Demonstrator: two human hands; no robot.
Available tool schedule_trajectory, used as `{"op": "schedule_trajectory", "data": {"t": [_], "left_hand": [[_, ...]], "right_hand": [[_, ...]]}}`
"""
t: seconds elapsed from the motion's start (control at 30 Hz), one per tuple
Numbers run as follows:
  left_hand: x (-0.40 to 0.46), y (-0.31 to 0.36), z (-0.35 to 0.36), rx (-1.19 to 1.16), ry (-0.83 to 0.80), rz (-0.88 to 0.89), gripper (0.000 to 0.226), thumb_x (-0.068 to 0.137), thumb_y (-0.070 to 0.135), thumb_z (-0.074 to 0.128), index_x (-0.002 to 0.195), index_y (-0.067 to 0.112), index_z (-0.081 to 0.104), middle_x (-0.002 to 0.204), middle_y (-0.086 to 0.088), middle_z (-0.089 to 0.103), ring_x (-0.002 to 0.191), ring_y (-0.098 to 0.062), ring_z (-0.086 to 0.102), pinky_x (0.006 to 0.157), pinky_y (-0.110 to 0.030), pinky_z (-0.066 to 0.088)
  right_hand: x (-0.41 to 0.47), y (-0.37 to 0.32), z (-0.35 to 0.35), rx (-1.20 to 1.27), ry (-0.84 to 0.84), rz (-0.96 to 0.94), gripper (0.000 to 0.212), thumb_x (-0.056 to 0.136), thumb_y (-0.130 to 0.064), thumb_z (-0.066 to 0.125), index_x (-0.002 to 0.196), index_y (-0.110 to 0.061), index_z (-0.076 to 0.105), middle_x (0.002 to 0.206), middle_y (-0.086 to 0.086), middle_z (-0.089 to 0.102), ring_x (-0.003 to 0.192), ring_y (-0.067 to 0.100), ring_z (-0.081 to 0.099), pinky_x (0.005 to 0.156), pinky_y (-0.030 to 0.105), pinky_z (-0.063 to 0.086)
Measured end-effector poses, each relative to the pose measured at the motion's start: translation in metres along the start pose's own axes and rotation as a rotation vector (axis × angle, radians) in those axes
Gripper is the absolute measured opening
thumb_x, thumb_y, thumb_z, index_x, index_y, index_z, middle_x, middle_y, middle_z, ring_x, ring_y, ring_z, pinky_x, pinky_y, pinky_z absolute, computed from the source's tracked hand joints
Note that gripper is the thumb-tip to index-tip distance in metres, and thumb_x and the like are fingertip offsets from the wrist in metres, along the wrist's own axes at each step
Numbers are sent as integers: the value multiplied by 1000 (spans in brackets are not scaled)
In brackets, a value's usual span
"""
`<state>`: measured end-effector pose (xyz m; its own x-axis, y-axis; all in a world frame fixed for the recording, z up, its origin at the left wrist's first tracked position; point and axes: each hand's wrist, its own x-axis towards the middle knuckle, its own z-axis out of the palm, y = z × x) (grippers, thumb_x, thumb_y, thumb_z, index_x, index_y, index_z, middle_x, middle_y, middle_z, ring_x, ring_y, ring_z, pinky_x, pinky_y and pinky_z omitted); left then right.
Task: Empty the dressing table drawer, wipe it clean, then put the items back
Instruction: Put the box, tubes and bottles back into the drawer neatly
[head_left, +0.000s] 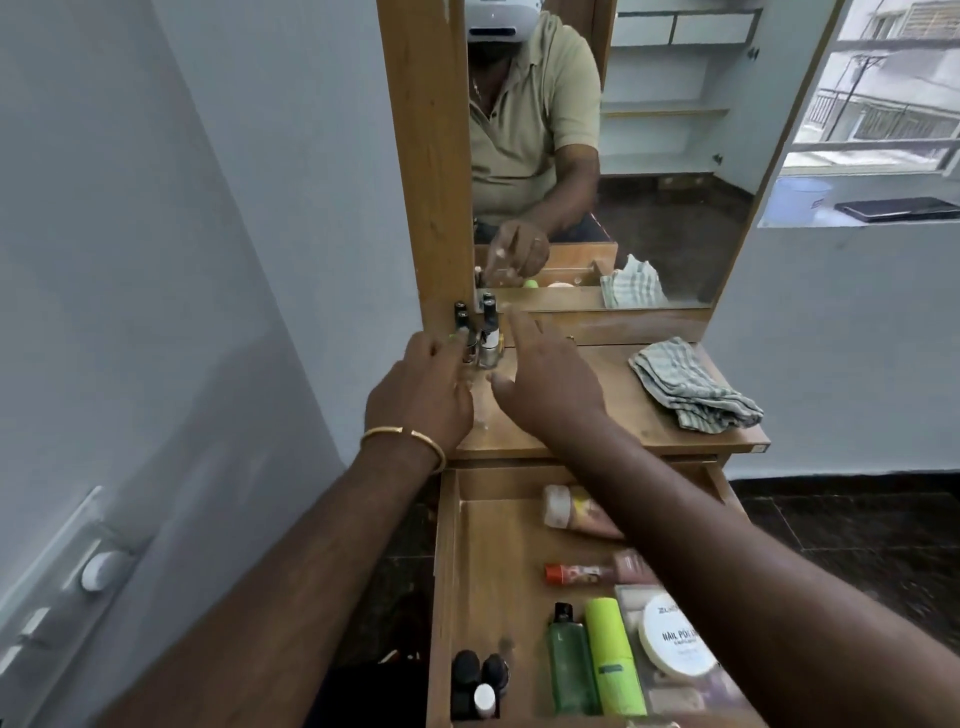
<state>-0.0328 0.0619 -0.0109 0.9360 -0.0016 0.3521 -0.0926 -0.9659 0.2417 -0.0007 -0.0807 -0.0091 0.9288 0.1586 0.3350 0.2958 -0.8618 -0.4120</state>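
Step in hand: emptying, I'd say; the drawer (467, 571) is pulled out and holds tubes, bottles and a jar.
Nail polish bottles (480, 338): upright, clustered at the tabletop's back left corner against the mirror frame.
Left hand (423, 395): fingers at the cluster; grip not discernible.
Right hand (545, 374): fingers straight, released, just right of the bottles.
Cloth (693, 387): tabletop's right edge, nearer the right hand.
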Motion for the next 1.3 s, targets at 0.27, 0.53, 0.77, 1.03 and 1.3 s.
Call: {"op": "schedule_trajectory", "data": {"t": [0.27, 0.53, 0.77, 1.03, 1.3], "left_hand": [[18, -3, 25, 35, 56, 6, 42, 93, 34, 56, 135, 27, 53, 123, -6, 46, 96, -25, 57, 69, -33, 48], [18, -1, 23, 13, 183, 132, 16, 91, 25, 62, 100, 15, 70, 97, -8, 72, 82, -29, 65, 64, -26, 37], [8, 5, 12, -102, 160, 140, 14, 92, 22, 60, 103, 17, 66, 96, -5, 70, 88, -27, 62, 66, -26, 36], [-57, 7, -20, -248, 116, 212, 24, 86, 16, 70, 110, 14, 71, 107, -3, 71, 101, -22, 63, 86, -28, 45], [-138, 18, -25, -215, -220, 134, 18, 84, 11, 67, 96, 20, 76, 94, 3, 70, 89, -17, 61, 79, -32, 50]], "right_hand": [[24, 15, 37, -161, 69, -82, 63, 86, -15, 64, 145, -24, 43, 131, 11, 42, 99, 32, 58, 74, 39, 54], [27, 13, 29, 23, 144, -134, 11, 90, -23, 64, 93, -15, 70, 85, 5, 69, 74, 26, 61, 58, 33, 44], [2, 14, 7, 200, 134, -112, 27, 88, -21, 68, 115, -21, 63, 97, 0, 70, 85, 20, 66, 70, 38, 56], [-82, 7, -30, 421, 61, 20, 47, 83, -21, 78, 126, -28, 58, 106, -8, 67, 85, 5, 68, 70, 28, 59], [-162, 7, -21, 357, -306, 87, 55, 82, -14, 77, 128, -34, 56, 111, -8, 67, 89, 8, 64, 72, 27, 56]]}}
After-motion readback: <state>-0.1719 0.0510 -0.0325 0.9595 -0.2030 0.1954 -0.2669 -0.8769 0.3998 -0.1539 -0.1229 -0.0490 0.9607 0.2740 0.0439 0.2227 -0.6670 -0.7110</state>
